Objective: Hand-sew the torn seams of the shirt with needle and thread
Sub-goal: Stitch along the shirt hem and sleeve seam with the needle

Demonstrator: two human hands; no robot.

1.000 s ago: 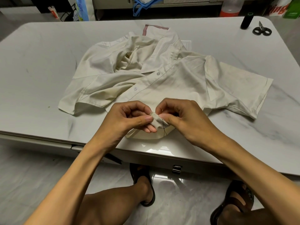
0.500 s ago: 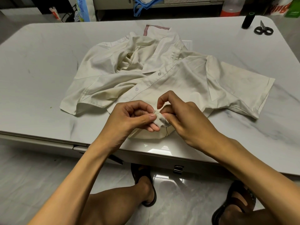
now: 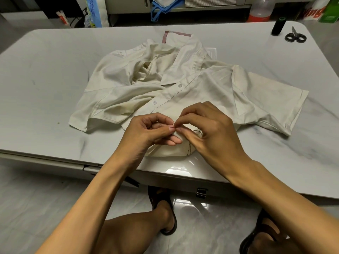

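Head view: the cream short-sleeved button-front fabric shirt (image 3: 192, 85) lies crumpled on the pale grey marble-pattern table (image 3: 45, 79), with its near hem at the table's front edge. Both hands work at that near hem. Left hand (image 3: 152, 132): fingers curled, thumb and fingers pinching a small fold of the hem. Right hand (image 3: 211, 131): thumb and forefinger closed in a pinch on the thin metal needle (image 3: 172, 127), right at the left thumb tip and against the same fold. Dark sewing thread (image 3: 190, 149) runs down across the hem below the right hand. The black thread spool (image 3: 278, 26) and black-handled scissors (image 3: 295, 36) sit well beyond the shirt's right sleeve, near each other.
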